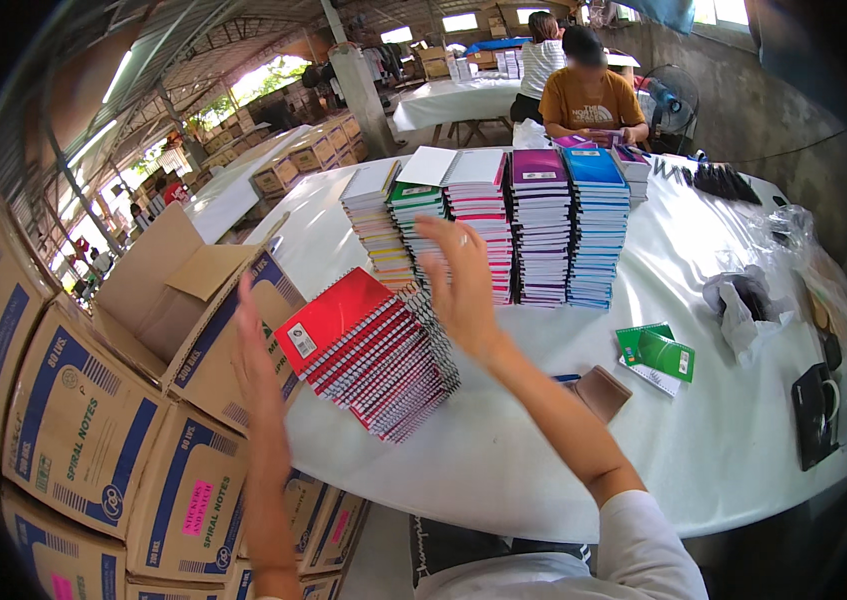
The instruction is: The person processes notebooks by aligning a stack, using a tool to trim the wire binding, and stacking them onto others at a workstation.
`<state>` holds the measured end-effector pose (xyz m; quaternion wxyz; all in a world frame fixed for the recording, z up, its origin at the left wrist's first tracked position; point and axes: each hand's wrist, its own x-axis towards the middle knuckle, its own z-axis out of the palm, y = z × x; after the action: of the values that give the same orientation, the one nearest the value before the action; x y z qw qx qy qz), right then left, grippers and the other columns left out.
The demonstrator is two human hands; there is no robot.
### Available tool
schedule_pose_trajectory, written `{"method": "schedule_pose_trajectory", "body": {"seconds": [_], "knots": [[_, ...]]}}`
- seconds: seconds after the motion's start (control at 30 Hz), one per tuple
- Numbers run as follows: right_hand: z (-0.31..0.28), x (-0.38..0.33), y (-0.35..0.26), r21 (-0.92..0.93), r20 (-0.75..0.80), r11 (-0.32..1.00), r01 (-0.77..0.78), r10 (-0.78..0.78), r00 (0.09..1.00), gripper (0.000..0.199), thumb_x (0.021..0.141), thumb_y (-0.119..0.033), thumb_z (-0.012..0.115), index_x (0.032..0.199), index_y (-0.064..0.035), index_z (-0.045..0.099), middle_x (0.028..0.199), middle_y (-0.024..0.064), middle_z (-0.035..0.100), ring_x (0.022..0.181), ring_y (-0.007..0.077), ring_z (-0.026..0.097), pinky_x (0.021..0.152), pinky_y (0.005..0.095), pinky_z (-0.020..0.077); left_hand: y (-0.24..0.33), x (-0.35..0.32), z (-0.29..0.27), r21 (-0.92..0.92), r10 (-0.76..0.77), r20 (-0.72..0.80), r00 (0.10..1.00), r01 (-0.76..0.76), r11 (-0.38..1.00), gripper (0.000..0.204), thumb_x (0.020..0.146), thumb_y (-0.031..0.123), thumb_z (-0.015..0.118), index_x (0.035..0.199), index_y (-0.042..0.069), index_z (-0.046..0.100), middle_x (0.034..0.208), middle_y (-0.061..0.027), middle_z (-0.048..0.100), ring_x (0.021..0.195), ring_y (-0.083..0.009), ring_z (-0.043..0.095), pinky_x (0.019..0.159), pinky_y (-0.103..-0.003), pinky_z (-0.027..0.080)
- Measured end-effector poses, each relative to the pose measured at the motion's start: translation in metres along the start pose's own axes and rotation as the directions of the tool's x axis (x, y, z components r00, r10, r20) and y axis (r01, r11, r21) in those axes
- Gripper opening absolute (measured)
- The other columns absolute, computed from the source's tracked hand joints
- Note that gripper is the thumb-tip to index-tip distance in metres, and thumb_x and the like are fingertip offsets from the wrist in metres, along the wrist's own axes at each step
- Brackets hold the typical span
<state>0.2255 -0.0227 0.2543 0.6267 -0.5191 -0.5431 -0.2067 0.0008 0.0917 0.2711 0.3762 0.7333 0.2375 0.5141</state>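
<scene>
A tall stack of red spiral notebooks (pixel 338 315) stands at the table's left edge, leaning a little, its wire spines facing several ways. My left hand (pixel 258 345) is on its left side, upright with fingers stretched out, apart from the stack and slightly blurred. On the other side, my right hand (pixel 463 285) is raised with its fingers spread and nothing in it. Behind my right hand is a row of notebook stacks: yellow-edged (pixel 380 230), green-topped (pixel 415 200), pink-edged (pixel 478 215), purple (pixel 540 225) and blue (pixel 598 230).
Spiral-note cartons (pixel 83 420) are piled at the left, beside an open carton (pixel 213 320). On the table (pixel 503 470) lie green notebooks (pixel 655 355), a brown wallet-like item (pixel 598 392), a black pouch (pixel 816 415) and plastic bags (pixel 743 310). Across it, a person (pixel 593 100) handles a purple notebook.
</scene>
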Motion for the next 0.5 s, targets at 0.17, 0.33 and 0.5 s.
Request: {"method": "schedule_pose_trajectory", "body": {"seconds": [0.17,0.33,0.5], "knots": [[0.051,-0.04,-0.069,-0.047,-0.024,0.813,0.58,-0.582,0.813,0.06,0.08,-0.054,0.057,0.117,-0.0063,0.056,0.117,0.0107,0.059,0.114,0.0262,0.056,0.098,0.0533,0.0374,-0.019,0.097,-0.006,0.355,-0.531,0.536,0.656,0.395,0.847,0.09,0.089,0.073,0.026,0.142,0.001,0.037,0.144,-0.0182,0.041,0.135,-0.0253,0.036,0.111,-0.035,0.027],[0.078,-0.028,-0.041,0.092,0.003,0.854,0.512,-0.514,0.858,0.062,0.078,-0.053,0.059,0.116,-0.004,0.055,0.122,0.013,0.052,0.108,0.0341,0.055,0.096,0.0468,0.0415,-0.005,0.104,0.014,0.508,-0.698,0.637,0.328,0.503,0.7,0.09,0.082,0.078,0.034,0.122,0.0,0.055,0.127,-0.0161,0.056,0.118,-0.0216,0.052,0.093,-0.035,0.046],[0.058,-0.026,-0.044,0.196,-0.053,0.876,0.441,-0.44,0.896,0.051,0.075,-0.031,0.073,0.114,-0.0032,0.057,0.119,0.0133,0.054,0.106,0.0343,0.054,0.092,0.044,0.0431,-0.007,0.108,0.014,0.49,-0.699,0.652,0.294,0.541,0.684,0.089,0.085,0.076,0.035,0.127,0.0,0.054,0.124,-0.0157,0.058,0.114,-0.0191,0.053,0.095,-0.032,0.044]]}}
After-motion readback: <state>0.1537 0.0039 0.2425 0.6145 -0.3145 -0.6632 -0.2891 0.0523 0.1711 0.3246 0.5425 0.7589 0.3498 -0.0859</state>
